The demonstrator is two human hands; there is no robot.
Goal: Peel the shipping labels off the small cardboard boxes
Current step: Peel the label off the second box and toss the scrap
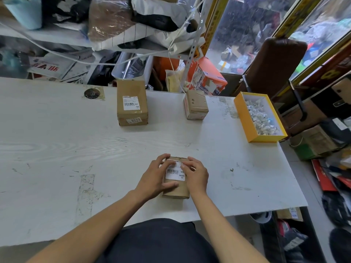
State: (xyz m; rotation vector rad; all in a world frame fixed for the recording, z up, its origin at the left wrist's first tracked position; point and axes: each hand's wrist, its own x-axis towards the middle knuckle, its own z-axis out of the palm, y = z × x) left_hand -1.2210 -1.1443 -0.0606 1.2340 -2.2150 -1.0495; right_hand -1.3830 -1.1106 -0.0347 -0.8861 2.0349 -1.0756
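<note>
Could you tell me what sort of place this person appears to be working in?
Probably a small parcel-handling or storage room: labelled cardboard boxes stand on a worn white table, a yellow tray holds crumpled peeled labels, and cluttered shelves of bagged goods line the back.

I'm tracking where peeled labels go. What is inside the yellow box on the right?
The yellow box holds a heap of crumpled white paper scraps, filling most of its white interior. Anything beneath the heap is covered.
</note>
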